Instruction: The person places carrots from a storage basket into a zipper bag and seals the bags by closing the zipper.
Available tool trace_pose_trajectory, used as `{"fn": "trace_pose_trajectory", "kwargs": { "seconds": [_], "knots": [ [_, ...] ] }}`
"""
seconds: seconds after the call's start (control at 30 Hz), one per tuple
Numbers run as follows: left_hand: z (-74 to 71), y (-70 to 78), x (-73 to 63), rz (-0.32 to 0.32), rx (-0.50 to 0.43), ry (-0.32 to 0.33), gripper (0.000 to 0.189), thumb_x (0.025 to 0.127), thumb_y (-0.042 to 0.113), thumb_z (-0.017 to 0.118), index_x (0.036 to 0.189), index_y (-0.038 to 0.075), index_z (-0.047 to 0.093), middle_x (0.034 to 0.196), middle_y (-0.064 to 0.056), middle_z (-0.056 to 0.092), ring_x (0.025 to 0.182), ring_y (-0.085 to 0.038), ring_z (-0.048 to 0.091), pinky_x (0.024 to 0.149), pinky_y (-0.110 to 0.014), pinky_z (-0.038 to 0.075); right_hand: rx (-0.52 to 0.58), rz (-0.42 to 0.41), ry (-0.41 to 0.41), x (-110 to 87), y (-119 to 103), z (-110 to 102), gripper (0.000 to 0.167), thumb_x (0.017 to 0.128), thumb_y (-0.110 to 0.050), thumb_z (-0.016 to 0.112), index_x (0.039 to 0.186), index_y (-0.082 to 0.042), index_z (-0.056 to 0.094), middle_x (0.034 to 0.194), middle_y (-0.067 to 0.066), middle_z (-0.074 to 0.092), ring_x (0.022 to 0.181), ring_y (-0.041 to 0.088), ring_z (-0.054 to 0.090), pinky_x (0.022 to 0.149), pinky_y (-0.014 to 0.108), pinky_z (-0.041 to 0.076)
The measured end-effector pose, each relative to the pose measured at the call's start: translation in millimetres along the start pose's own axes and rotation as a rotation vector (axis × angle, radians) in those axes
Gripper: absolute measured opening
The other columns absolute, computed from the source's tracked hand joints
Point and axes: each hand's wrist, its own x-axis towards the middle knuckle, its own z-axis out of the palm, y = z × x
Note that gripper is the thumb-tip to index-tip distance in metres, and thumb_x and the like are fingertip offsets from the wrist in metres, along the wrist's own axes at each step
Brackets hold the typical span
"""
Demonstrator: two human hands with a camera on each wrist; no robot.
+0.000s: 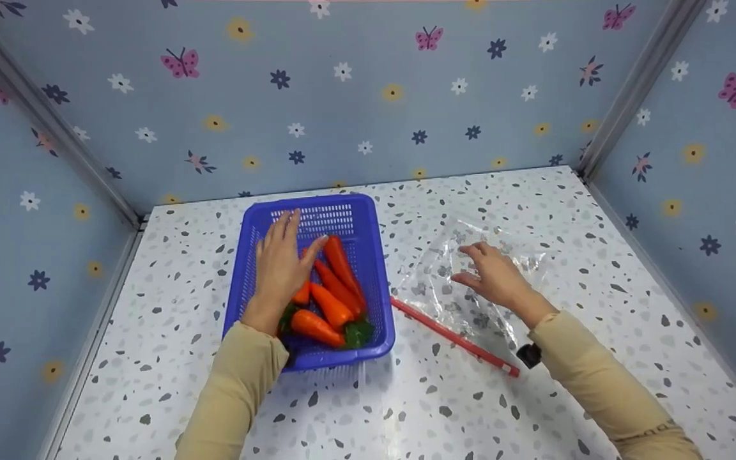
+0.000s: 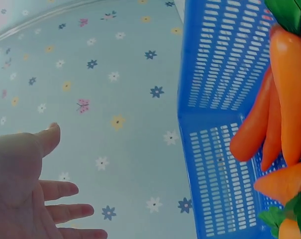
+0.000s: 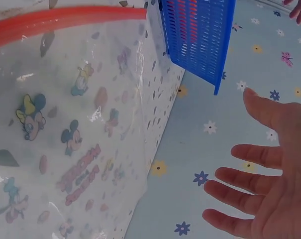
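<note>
A blue perforated plastic basket (image 1: 384, 319) holds several orange carrots (image 1: 317, 327) with green tops and some longer red-orange ones (image 1: 342, 265). Over the basket's left half hovers my left hand (image 1: 278, 265), fingers extended and thumb apart, holding nothing. To the right, a clear zip bag (image 1: 432, 268) printed with cartoon figures lies flat, its red slider strip (image 1: 454, 335) along the near-left edge. Above the bag is my right hand (image 1: 496, 278), its fingers loosely spread and grasping nothing. In the right wrist view the bag's printed film (image 3: 80, 134) shows beside the spread fingers.
White speckled tabletop (image 1: 419, 409) lies under everything. Blue flowered panels (image 1: 368, 96) enclose the back and both sides, with grey metal posts (image 1: 636, 83) at the corners. A small black object (image 1: 529, 354) sits at the right wrist.
</note>
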Motion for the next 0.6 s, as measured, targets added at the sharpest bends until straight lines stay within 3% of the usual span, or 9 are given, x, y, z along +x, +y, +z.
{"fn": "trace_pose_trajectory", "kwargs": {
  "seconds": [0.1, 0.3, 0.6],
  "knots": [
    [2.8, 5.0, -4.9, 0.02, -0.052, 0.027, 0.068, 0.088, 0.048, 0.045, 0.139, 0.005, 0.027, 0.139, -0.018, 0.026, 0.126, -0.033, 0.025, 0.102, -0.05, 0.016, 0.027, -0.02, 0.005, -5.3, -2.6, 8.2, 0.056, 0.081, -0.036, 0.062, 0.123, -0.001, 0.047, 0.112, 0.018, 0.05, 0.092, 0.031, 0.054, 0.077, 0.044, 0.045],
    [8.8, 14.3, -15.0, 0.07, -0.138, 0.101, 0.061, 0.088, 0.038, 0.052, 0.133, 0.001, 0.036, 0.13, -0.019, 0.037, 0.118, -0.032, 0.037, 0.099, -0.046, 0.028, 0.062, -0.066, -0.012, -14.5, -3.1, 25.0, 0.054, 0.08, -0.036, 0.063, 0.119, -0.002, 0.05, 0.108, 0.015, 0.052, 0.094, 0.03, 0.053, 0.079, 0.043, 0.044],
    [21.4, 22.0, -27.2, 0.086, -0.239, 0.15, 0.052, 0.086, 0.025, 0.059, 0.128, -0.001, 0.043, 0.124, -0.018, 0.044, 0.111, -0.03, 0.045, 0.095, -0.042, 0.035, 0.119, -0.116, -0.094, -26.6, 0.4, 50.4, 0.05, 0.079, -0.034, 0.065, 0.117, -0.005, 0.052, 0.107, 0.013, 0.053, 0.097, 0.028, 0.053, 0.082, 0.041, 0.043]
  ]
}}
